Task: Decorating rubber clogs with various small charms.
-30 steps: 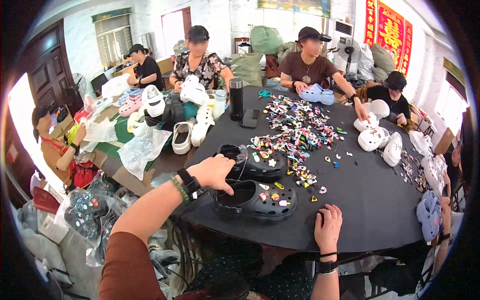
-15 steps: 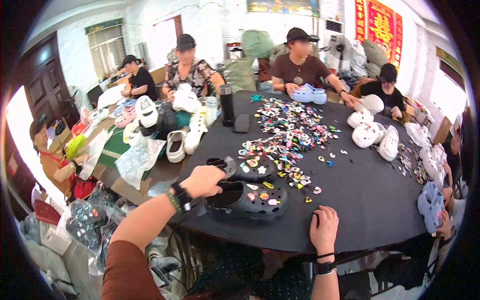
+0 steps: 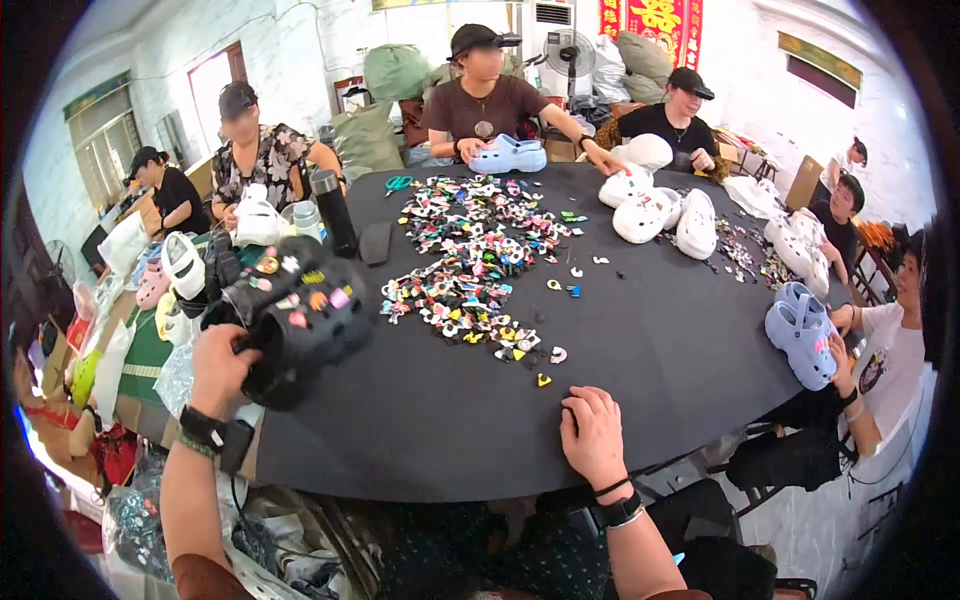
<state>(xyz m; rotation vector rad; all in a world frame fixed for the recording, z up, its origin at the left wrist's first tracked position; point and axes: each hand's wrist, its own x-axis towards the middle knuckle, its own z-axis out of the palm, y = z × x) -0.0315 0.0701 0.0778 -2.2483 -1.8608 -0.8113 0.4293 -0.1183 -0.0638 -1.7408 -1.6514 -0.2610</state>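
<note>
My left hand [image 3: 222, 364] grips a pair of black clogs [image 3: 296, 312] studded with colourful charms, lifted off the left edge of the round black table [image 3: 640, 340]. On the table near its front edge my right hand [image 3: 594, 436] rests flat, fingers slightly apart, holding nothing. A big heap of small colourful shoe charms [image 3: 480, 260] lies in the middle of the table, with a few loose ones just beyond my right hand.
Several other people sit around the table. White clogs [image 3: 655, 205] lie at the far right, light blue clogs [image 3: 806, 335] at the right edge, another blue clog [image 3: 508, 155] at the back. A dark bottle [image 3: 332, 210] and more shoes stand at the left.
My left hand has lifted the black clogs off the table and carried them left, past the table edge. My right hand stays on the table. The view has shifted.
</note>
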